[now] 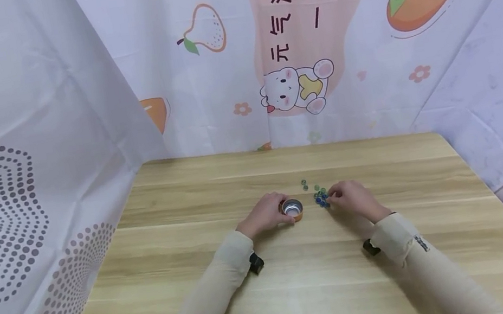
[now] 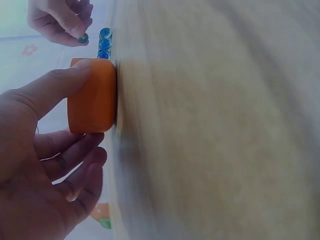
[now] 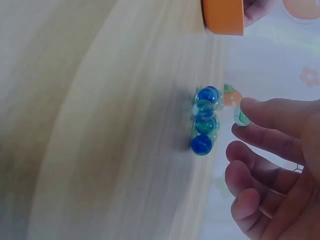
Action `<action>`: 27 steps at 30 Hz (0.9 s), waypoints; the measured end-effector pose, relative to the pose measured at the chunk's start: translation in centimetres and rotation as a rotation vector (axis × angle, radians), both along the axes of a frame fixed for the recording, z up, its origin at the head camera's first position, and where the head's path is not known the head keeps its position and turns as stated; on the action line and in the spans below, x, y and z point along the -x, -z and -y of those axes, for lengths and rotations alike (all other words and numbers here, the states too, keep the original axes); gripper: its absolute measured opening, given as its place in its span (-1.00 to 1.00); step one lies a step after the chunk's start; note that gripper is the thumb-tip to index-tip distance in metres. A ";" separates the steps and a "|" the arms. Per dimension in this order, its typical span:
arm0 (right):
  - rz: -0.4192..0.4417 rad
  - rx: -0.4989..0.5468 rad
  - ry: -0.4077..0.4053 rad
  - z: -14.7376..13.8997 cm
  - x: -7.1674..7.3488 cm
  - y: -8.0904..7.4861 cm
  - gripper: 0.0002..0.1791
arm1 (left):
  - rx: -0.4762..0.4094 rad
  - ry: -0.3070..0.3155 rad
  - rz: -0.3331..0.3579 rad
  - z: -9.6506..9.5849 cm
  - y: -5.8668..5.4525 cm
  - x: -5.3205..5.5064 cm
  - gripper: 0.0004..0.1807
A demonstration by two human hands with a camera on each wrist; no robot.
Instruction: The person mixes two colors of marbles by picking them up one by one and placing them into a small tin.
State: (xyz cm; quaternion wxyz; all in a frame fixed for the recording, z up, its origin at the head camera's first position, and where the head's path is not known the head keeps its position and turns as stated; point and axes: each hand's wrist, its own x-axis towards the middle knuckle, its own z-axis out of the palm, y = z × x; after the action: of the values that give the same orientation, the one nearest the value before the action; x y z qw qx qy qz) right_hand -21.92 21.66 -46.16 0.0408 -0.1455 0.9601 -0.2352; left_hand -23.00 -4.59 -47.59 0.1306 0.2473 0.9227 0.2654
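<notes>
Dark characters run up the white curtain (image 1: pixel 218 69) at the far side of my head view: I can read 元, 气 and 满 in one column, 一 and 天 in the other, while the topmost ones are cut off at the edge. Around them I see printed orange fruit, small flowers and a white cartoon animal lying sideways. A dark print sits on the cuff of the right sleeve (image 1: pixel 434 270), too small for me to read.

My left hand (image 1: pixel 266 214) grips an orange cup (image 2: pixel 92 102), thumb on one side and fingers on the other. The cup is short and round, with a smooth, plain orange wall, a rounded lower edge and a shiny silver interior; it stands upright on the table (image 1: pixel 303 297), mouth up, left of the glass balls.

My right hand (image 1: pixel 352 200) pinches one clear marble (image 3: pixel 241 116) with a green swirl between thumb and index finger, the other fingers loosely bent. I have it just above the tabletop, beside a tight cluster of marbles (image 3: pixel 204 125), see-through glass with blue and green inside, right of the cup. Two greenish marbles (image 1: pixel 304 185) lie a little farther off, on the far side. The table is pale, with a streaky wood-grain surface.
</notes>
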 end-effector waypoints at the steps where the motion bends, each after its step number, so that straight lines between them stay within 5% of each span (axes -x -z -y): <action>1: -0.001 0.004 0.000 0.1 0.0 0.0 -0.78 | -0.002 -0.004 0.005 -0.1 0.0 0.0 -0.30; 27: 0.024 0.048 -0.020 2.2 0.0 -1.0 -0.80 | 0.008 -0.041 -0.001 -0.5 -0.1 -0.3 -0.34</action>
State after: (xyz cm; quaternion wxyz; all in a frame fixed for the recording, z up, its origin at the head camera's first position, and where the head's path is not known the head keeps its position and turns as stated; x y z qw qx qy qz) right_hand -21.97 19.48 -45.17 0.0513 -0.1532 0.9521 -0.2597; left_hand -22.69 -4.08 -47.47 0.1258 0.2277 0.9287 0.2643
